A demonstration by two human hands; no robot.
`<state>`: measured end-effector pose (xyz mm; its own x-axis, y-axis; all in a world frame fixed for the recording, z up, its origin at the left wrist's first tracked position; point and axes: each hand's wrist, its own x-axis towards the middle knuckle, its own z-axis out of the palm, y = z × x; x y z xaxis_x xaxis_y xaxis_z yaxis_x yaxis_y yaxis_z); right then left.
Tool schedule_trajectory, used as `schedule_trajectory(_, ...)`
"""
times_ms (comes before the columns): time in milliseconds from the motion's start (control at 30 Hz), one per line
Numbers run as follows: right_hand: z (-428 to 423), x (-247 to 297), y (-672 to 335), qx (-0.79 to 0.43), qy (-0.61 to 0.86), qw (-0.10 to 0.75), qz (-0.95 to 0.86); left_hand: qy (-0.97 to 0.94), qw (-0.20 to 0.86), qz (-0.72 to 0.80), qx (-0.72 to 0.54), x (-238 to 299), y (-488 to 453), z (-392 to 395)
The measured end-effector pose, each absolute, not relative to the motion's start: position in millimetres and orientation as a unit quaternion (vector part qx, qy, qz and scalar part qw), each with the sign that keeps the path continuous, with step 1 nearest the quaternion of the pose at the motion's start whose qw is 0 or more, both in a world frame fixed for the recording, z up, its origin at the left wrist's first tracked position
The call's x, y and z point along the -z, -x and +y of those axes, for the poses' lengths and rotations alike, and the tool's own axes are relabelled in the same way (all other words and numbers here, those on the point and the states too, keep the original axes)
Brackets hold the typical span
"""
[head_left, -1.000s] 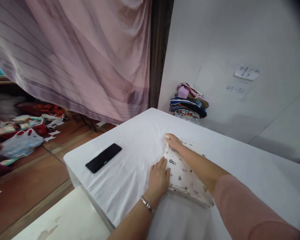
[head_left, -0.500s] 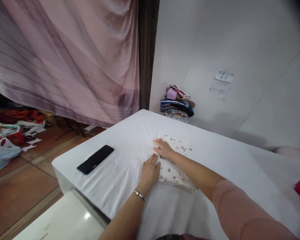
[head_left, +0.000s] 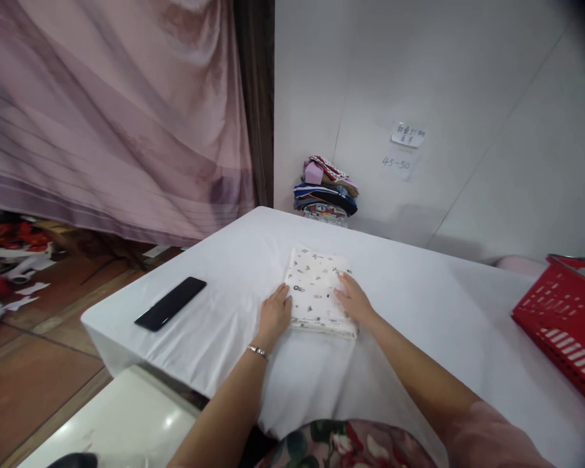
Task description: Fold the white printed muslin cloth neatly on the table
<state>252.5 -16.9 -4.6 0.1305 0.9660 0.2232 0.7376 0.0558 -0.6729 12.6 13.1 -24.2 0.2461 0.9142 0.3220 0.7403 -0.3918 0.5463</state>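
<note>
A folded white cloth (head_left: pixel 316 286) with a small scattered print lies on the white-covered table (head_left: pixel 400 286) in front of me. My left hand (head_left: pixel 275 311) rests along its left edge, fingers stretched out. On the opposite side, my right hand (head_left: pixel 355 300) touches the cloth's right edge and top with fingers extended and a little apart. Neither hand is closed around anything. A black smartphone (head_left: pixel 171 303) lies flat to the left of my left hand.
A red plastic basket (head_left: pixel 565 312) stands at the table's right end. Folded clothes (head_left: pixel 325 190) are stacked by the white wall (head_left: pixel 419 58) behind. A pink curtain (head_left: pixel 117 110) hangs at back left, and a pale glossy surface (head_left: pixel 117 416) adjoins the table's front left.
My right hand has moved from the cloth's left side across to its right edge. My left hand stays at the left edge. The view has turned right, bringing more of the red basket into sight.
</note>
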Motion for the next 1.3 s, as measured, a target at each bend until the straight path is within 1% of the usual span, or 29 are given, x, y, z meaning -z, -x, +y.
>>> schedule_trajectory(100, -32.8, 13.7, -270.0, -0.269, 0.730, 0.405, -0.481, -0.756, 0.172, 0.545, -0.320, 24.4, -13.5, 14.0)
schedule_trajectory(167, -41.2, 15.4, -272.5, -0.359, 0.723, 0.438, -0.396, -0.735, 0.189, 0.562, -0.328, 23.5, -14.9, 14.8)
schedule_trajectory(267, -45.0, 11.3, -269.8, -0.441, 0.693, 0.455, -0.344, -0.713, 0.203, 0.582, -0.334, 21.7, -18.7, 15.4)
schedule_trajectory(333, -41.8, 7.6, -271.6, -0.460, 0.682, 0.457, -0.338, -0.707, 0.208, 0.589, -0.333, 21.2, -23.4, 13.6)
schedule_trajectory(467, -33.9, 5.7, -290.9, -0.429, 0.677, 0.498, -0.330, -0.719, 0.229, 0.572, -0.322, 24.9, -36.8, 2.8)
schedule_trajectory(600, -41.9, 10.9, -308.9, -0.418, 0.695, 0.489, -0.321, -0.723, 0.239, 0.558, -0.331, 30.3, -44.0, -6.0)
schedule_trajectory(700, -59.8, 16.8, -311.9, -0.394, 0.677, 0.519, -0.343, -0.717, 0.242, 0.562, -0.334, 29.9, -41.8, -7.9)
schedule_trajectory(767, -74.4, 20.9, -311.5, -0.366, 0.666, 0.535, -0.368, -0.721, 0.218, 0.564, -0.339, 26.4, -39.8, -11.0)
schedule_trajectory(867, -94.3, 25.3, -311.0, -0.298, 0.675, 0.536, -0.411, -0.761, 0.127, 0.535, -0.344, 17.1, -40.3, -21.6)
schedule_trajectory(933, -103.4, 26.6, -311.0, -0.251, 0.671, 0.530, -0.453, -0.805, 0.071, 0.485, -0.334, 10.4, -43.3, -30.2)
schedule_trajectory(1033, -110.0, 26.6, -311.4, -0.206, 0.650, 0.507, -0.527, -0.852, 0.039, 0.418, -0.312, 5.2, -47.8, -38.7)
schedule_trajectory(1167, -111.9, 25.8, -313.1, -0.186, 0.646, 0.454, -0.585, -0.859, 0.061, 0.415, -0.294, 9.8, -47.2, -39.2)
schedule_trajectory(1300, -112.0, 25.1, -315.5, -0.186, 0.656, 0.403, -0.610, -0.851, 0.090, 0.420, -0.301, 15.1, -43.8, -37.1)
